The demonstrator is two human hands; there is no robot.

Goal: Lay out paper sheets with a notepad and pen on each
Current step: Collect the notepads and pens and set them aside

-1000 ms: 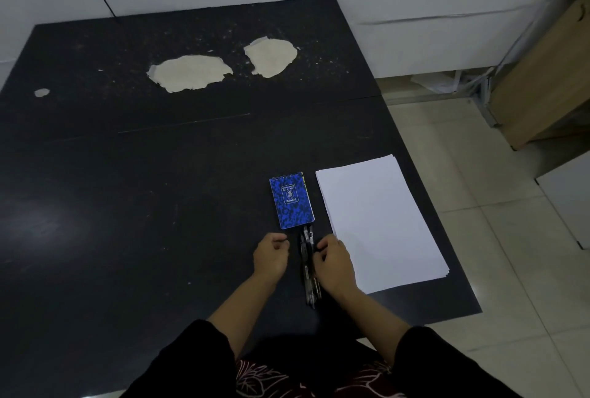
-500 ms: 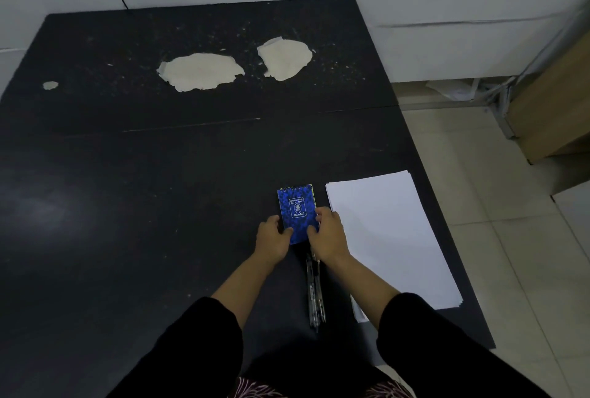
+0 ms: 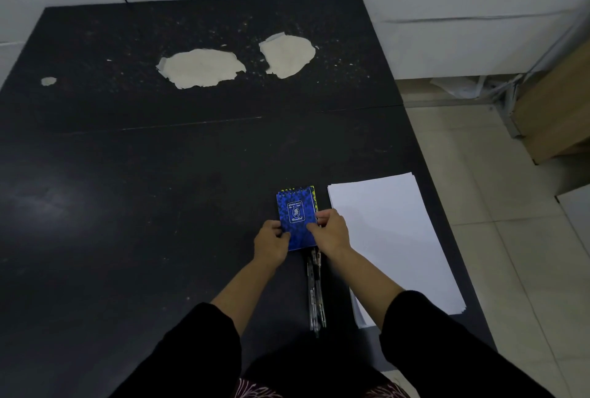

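Head view: your left hand (image 3: 271, 242) pinches the lower left edge of the blue notepad (image 3: 297, 217), fingers curled onto its cover, and your right hand (image 3: 330, 231) grips the lower right edge the same way. A yellow edge peeks out along the notepad's right side, so this looks like a small stack, and you seem to be squaring it or peeling off the top one; I can't tell which. The notepad lies flat on the black table (image 3: 127, 206). Just to the right of the notepad sits the stack of white paper sheets (image 3: 389, 238), not yet spread out, so the laying-out has hardly begun. Directly below the notepad, between your forearms, the pens (image 3: 315, 295) lie bundled, their tips nearly touching it. Far above the notepad, two pale worn patches (image 3: 201, 67) mark the tabletop. Left of the notepad the dark surface offers room for the sheets; only your right forearm crosses the paper's near corner.
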